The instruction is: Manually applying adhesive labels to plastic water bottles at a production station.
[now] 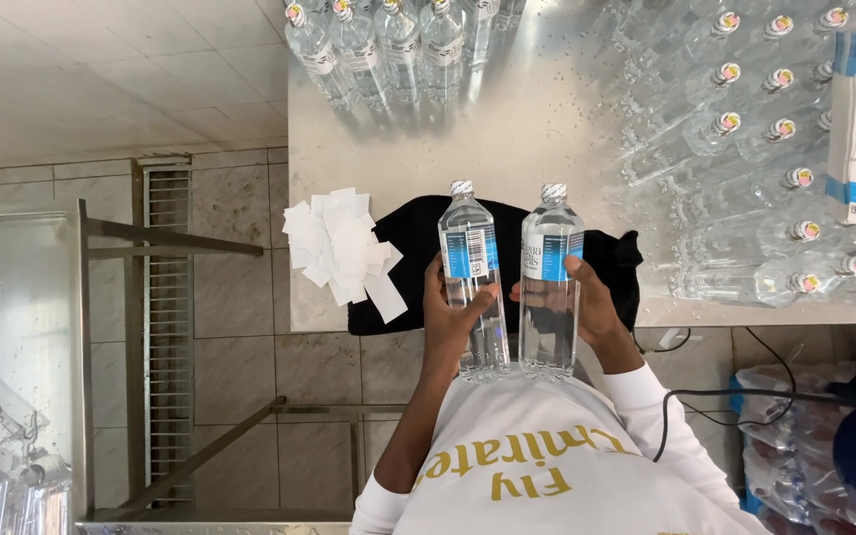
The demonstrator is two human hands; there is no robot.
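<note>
Two labelled water bottles held side by side above a black cloth.

The left bottle [472, 282] sits in the closed left hand [445, 322], the right bottle [550, 282] in the closed right hand [591, 307], both gripped below the blue labels; full, so likely weighty, smooth and slightly squeezable (mid-body hold looks surest). Beneath lie the black cloth [408, 238], a pile of white labels [339, 248] and the steel surface [527, 129].

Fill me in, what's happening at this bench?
A person stands at a steel table holding two clear water bottles with blue labels, the left bottle in the left hand and the right bottle in the right hand. Below them lies a black cloth, beside it a pile of white paper slips. More bottles crowd the table's far and right sides.
</note>
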